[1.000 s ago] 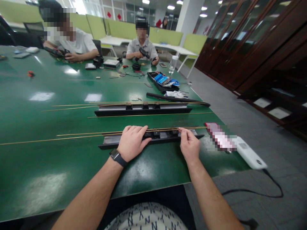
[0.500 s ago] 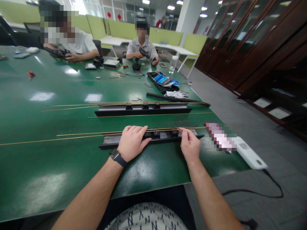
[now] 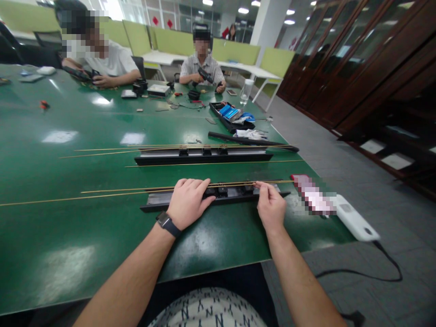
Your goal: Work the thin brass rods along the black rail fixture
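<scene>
One L hand (image 3: pixel 186 202) half-open atop blk rail (image 3: pixel 158 200) — R hand (image 3: pixel 271 206) pinch-tight on gold rod (image 3: pixel 235 183)

From the wearer's head, we look forward and down, from quite near, over the long green table (image 3: pixel 112 227).

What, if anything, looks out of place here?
The white device at the right corner of the green table seems to jut past its edge, a black cable trailing off it. No spill or damage shows.

Golden rods (image 3: pixel 235 183), black rail (image 3: pixel 235 199) — silvery inside, green tabletop (image 3: pixel 116 236)
</scene>
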A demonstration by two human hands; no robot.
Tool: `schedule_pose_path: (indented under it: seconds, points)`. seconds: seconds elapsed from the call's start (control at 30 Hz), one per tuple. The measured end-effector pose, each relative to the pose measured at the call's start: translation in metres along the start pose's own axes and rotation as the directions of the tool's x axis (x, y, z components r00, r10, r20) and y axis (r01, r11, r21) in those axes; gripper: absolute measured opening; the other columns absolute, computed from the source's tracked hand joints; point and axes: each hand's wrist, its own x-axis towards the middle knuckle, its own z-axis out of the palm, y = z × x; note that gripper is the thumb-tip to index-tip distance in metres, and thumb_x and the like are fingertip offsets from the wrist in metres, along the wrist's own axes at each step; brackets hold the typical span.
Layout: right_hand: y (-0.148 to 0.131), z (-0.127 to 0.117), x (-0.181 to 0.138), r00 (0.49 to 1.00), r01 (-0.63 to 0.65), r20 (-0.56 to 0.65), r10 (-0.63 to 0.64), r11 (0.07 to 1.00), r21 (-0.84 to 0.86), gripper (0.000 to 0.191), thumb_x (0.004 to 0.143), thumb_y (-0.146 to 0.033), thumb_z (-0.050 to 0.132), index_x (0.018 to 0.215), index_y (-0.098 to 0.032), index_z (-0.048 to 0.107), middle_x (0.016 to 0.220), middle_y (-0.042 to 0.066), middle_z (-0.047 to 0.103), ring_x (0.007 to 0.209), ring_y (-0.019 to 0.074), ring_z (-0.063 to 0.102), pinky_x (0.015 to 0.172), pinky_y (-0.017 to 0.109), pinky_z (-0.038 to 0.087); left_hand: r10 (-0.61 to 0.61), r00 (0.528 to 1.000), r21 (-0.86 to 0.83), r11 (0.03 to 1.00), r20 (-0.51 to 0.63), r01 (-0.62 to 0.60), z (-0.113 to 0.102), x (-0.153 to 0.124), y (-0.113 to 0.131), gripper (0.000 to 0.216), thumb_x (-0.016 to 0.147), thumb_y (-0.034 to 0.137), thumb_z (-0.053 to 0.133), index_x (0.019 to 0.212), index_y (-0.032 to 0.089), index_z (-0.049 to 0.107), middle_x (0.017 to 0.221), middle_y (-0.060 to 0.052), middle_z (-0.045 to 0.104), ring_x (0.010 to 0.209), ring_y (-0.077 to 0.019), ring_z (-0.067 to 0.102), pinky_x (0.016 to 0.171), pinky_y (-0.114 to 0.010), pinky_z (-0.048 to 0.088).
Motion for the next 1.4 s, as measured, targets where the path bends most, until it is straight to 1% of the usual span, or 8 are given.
schedule_pose_path:
  seconds: [0.23,0.47,0.7,0.8,0.93,1.03,1.23,1.4]
  points:
    - [-0.0024,0.0010,-0.0003,0.999,0.031,0.022,-0.031,1.000,0.004,0.036,0.103,-0.045,0.053,0.109,-0.020,0.079,0.105,0.009,0.081,0.100,0.0243,0.078,0.094,0.037,0.060,0.001,1.000,0.004,1.000,0.002,-0.001,-0.0004,0.0010,-0.0002,0.045,0.100,0.049,0.059,0.134,0.019,0.062,0.120,-0.011,0.075,0.111,-0.0294,0.067,0.097,-0.046,0.043]
    - [0.0043,0.0011,0.0012,0.999,-0.030,-0.025,0.031,0.999,0.010,0.037,0.104,-0.046,0.051,0.110,-0.020,0.077,0.102,0.008,0.082,0.099,0.0243,0.078,0.095,0.039,0.059,-0.001,1.000,0.013,1.000,0.012,0.001,0.0007,0.0001,-0.0004,0.046,0.100,0.049,0.061,0.135,0.019,0.061,0.121,-0.010,0.075,0.111,-0.0293,0.067,0.097,-0.046,0.043]
    - [0.0027,0.0006,-0.0007,0.999,0.026,0.040,-0.026,1.000,0.004,0.034,0.103,-0.044,0.054,0.110,-0.021,0.079,0.106,0.007,0.081,0.102,0.0244,0.077,0.095,0.037,0.059,-0.001,1.000,0.005,1.000,0.000,0.001,0.0009,0.0009,-0.0002,0.046,0.100,0.049,0.061,0.134,0.018,0.062,0.121,-0.011,0.075,0.111,-0.0299,0.067,0.097,-0.047,0.043]
    - [0.0031,0.0016,-0.0004,0.999,0.034,0.023,-0.035,0.999,0.018,0.034,0.104,-0.044,0.053,0.110,-0.021,0.078,0.106,0.008,0.081,0.101,0.0244,0.078,0.095,0.038,0.059,0.001,1.000,0.001,1.000,-0.001,-0.001,0.0010,0.0006,-0.0004,0.046,0.100,0.049,0.061,0.134,0.019,0.062,0.120,-0.011,0.075,0.111,-0.0297,0.068,0.097,-0.047,0.044]
    - [0.0047,0.0020,0.0007,1.000,0.003,-0.005,-0.003,1.000,0.027,0.035,0.104,-0.044,0.052,0.112,-0.020,0.077,0.104,0.008,0.081,0.100,0.0241,0.078,0.095,0.039,0.060,0.002,1.000,0.004,1.000,-0.003,-0.002,0.0012,-0.0001,-0.0008,0.046,0.100,0.049,0.061,0.135,0.018,0.062,0.119,-0.011,0.075,0.111,-0.0297,0.067,0.097,-0.046,0.044]
    - [0.0042,0.0011,0.0007,1.000,-0.005,0.004,0.005,1.000,0.006,0.035,0.105,-0.044,0.052,0.111,-0.021,0.077,0.105,0.008,0.081,0.101,0.0241,0.078,0.096,0.039,0.059,0.003,1.000,0.000,1.000,-0.006,-0.003,0.0014,0.0000,-0.0009,0.046,0.100,0.048,0.061,0.134,0.018,0.062,0.119,-0.011,0.075,0.111,-0.0300,0.067,0.097,-0.047,0.044]
    - [-0.0003,0.0000,-0.0009,0.998,0.036,0.042,-0.036,0.999,-0.011,0.035,0.104,-0.044,0.053,0.111,-0.021,0.079,0.107,0.007,0.081,0.102,0.0241,0.077,0.095,0.037,0.059,-0.001,1.000,-0.018,1.000,-0.009,0.001,0.0019,0.0007,-0.0009,0.046,0.099,0.048,0.061,0.134,0.019,0.063,0.119,-0.012,0.075,0.110,-0.0304,0.068,0.096,-0.048,0.045]
    - [0.0020,0.0018,0.0001,1.000,0.026,0.009,-0.027,1.000,0.014,0.036,0.104,-0.045,0.052,0.111,-0.020,0.078,0.105,0.008,0.081,0.101,0.0238,0.078,0.095,0.037,0.060,-0.003,1.000,-0.014,1.000,0.000,0.003,0.0011,0.0008,-0.0009,0.046,0.099,0.048,0.062,0.134,0.019,0.063,0.120,-0.013,0.075,0.111,-0.0310,0.068,0.096,-0.048,0.045]
